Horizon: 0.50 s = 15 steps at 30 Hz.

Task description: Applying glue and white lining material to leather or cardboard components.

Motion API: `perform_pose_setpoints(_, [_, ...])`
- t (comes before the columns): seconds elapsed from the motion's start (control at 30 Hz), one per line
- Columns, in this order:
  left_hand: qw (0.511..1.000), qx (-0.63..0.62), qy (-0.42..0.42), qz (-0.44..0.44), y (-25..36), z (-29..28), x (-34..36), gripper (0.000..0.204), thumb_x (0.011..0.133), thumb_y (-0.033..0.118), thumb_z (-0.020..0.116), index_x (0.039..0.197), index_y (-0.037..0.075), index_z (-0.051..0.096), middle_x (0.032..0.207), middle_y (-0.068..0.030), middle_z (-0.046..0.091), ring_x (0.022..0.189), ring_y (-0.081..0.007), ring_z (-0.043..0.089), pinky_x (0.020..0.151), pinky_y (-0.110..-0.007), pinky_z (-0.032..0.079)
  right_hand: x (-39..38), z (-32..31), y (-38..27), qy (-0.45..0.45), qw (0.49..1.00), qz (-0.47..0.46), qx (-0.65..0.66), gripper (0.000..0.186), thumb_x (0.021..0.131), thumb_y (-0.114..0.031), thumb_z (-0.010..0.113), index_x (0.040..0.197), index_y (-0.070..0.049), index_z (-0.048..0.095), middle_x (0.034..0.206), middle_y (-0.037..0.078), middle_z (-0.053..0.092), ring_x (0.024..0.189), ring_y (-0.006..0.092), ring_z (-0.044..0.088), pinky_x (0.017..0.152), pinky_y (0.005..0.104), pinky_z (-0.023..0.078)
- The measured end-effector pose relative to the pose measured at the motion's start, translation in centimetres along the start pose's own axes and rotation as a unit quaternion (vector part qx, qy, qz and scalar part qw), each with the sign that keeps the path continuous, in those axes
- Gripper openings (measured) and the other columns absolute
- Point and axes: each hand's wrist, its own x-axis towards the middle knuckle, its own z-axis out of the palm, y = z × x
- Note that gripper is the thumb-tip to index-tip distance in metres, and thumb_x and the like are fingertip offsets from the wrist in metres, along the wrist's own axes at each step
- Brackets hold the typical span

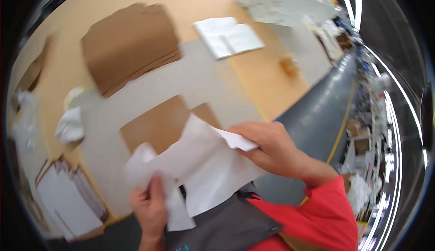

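Observation:
My left hand (149,205) is closed on the lower left part of a creased white paper sheet (208,160), with thumb and fingers pinching it near my dark grey apron (217,228). My right hand (267,146) grips the same sheet by its upper right edge, which is folded over. Beyond the sheet, flat brown card pieces (154,119) lie on a pale mat (104,128), partly hidden by the paper. Higher up rest a stack of brown sheets (129,47) and a folded white paper (222,35).
The wooden table (253,92) holds a large white crumpled pile (281,1) at the back, crumpled white material (68,124) at left and papers with card (68,201) at lower left. A walkway (317,119) with a yellow line runs along the right, beside cluttered shelving (362,142).

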Motion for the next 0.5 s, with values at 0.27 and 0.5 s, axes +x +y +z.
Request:
perform_pose_setpoints(0.27, [0.997, 0.067, 0.040, -0.029, -1.7, 0.7, -0.3, 0.020, 0.099, 0.015, 0.063, 0.103, -0.003, 0.070, 0.067, -0.0014, 0.062, 0.062, -0.0054, 0.052, 0.057, -0.025, 0.044, -0.7, 4.9, 1.9, -0.033, 0.991, 0.068, 0.115, 0.043, 0.082, 0.009, 0.060, 0.123, -0.003, 0.067, 0.106, 0.017, 0.072, 0.093, 0.0281, 0.072, 0.082, 0.0321, 0.055])
perform_pose_setpoints(0.5, [0.996, 0.033, 0.059, -0.065, -1.9, 0.6, 1.3, 0.022, 0.100, 0.018, 0.063, 0.103, -0.004, 0.067, 0.070, -0.0023, 0.063, 0.062, -0.0061, 0.053, 0.058, -0.026, 0.045, 0.8, 5.5, 4.5, -0.062, 0.926, 0.206, 0.311, 0.034, 0.098, -0.002, 0.054, 0.132, 0.001, 0.061, 0.102, 0.004, 0.071, 0.091, 0.0070, 0.061, 0.082, 0.0242, 0.050])
